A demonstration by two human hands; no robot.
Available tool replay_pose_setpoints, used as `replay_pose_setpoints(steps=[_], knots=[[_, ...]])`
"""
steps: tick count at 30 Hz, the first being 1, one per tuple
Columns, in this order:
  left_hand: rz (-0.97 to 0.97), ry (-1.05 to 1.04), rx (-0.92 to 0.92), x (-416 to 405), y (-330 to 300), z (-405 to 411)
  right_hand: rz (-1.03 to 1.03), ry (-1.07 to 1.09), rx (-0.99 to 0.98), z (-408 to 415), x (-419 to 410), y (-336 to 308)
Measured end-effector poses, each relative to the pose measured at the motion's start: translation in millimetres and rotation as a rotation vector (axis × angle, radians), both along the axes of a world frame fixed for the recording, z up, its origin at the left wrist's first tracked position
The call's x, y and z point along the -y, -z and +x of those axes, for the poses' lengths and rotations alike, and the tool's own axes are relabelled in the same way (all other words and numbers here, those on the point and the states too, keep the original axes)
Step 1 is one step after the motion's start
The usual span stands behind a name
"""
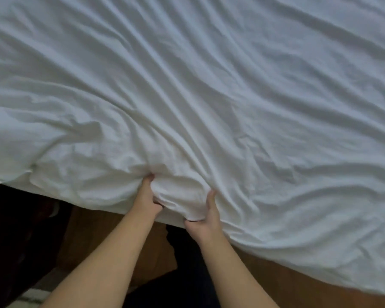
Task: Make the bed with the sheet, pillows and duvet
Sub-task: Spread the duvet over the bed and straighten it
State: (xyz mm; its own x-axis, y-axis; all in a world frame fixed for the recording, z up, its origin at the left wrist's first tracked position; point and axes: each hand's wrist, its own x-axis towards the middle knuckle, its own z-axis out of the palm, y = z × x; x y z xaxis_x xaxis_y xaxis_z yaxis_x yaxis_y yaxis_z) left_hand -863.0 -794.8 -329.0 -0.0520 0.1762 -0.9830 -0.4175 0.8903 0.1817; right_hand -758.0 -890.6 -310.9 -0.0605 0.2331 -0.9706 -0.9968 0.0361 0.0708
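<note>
Overall, white sheet [209, 85] covers nearly the whole view, heavily creased, its near edge hanging at 6 o'clock over a brown wooden bed frame [102, 236]. Left hand [148, 196] at 7 o'clock grips a bunched fold at that edge. Right hand [206, 218], just beside at 5 o'clock, grips the same bunch, fingers curled under.

Sheet [209, 90]: spread over the bed, filling the upper and right view; near edge overhangs the side.
Left hand [147, 197]: at the near edge, left of a bunched fold.
Right hand [206, 221]: just right of the fold; below and right of the left hand.
Floor [80, 236]: beneath the arms.
</note>
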Motion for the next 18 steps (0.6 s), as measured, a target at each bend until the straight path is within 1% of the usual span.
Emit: replay_pose_setpoints(steps=[1,3,5,7,8,9,11,12,13,15,18], knots=[[-0.012,0.012,-0.005,-2.3,0.6,-0.4,-0.023,-0.003,-0.003,-4.3,-6.2,3.5],[-0.022,0.005,-0.081,0.4,5.7,-5.5,-0.138,-0.078,-0.022,-10.7,-13.9,10.2],[-0.074,-0.023,-0.172,19.5,19.0,-19.5,-0.282,-0.268,-0.003,-17.6,-11.2,22.0],[-0.137,-0.073,-0.257,44.4,18.3,-36.8,-0.388,-0.398,0.044,-31.5,1.6,32.2],[-0.162,-0.066,-0.293,55.6,15.3,-45.4,-0.464,-0.413,0.094,-39.8,10.2,36.0],[-0.173,-0.019,-0.307,64.5,14.1,-52.2,-0.504,-0.373,0.083,-47.5,16.2,36.6],[-0.189,0.073,-0.278,72.6,16.2,-63.5,-0.563,-0.326,0.09,-58.3,22.6,27.7],[-0.188,0.102,-0.251,72.2,16.4,-68.8,-0.597,-0.34,0.129,-63.3,24.0,21.9],[-0.173,0.124,-0.228,68.9,14.5,-73.9,-0.57,-0.341,0.148,-70.6,25.9,22.7],[-0.124,0.139,-0.212,61.1,9.2,-84.5,-0.392,-0.324,0.111,-87.9,21.7,18.8],[-0.019,0.055,-0.187,32.0,5.1,-118.2,-0.211,-0.226,0.015,-124.7,0.5,8.9]])
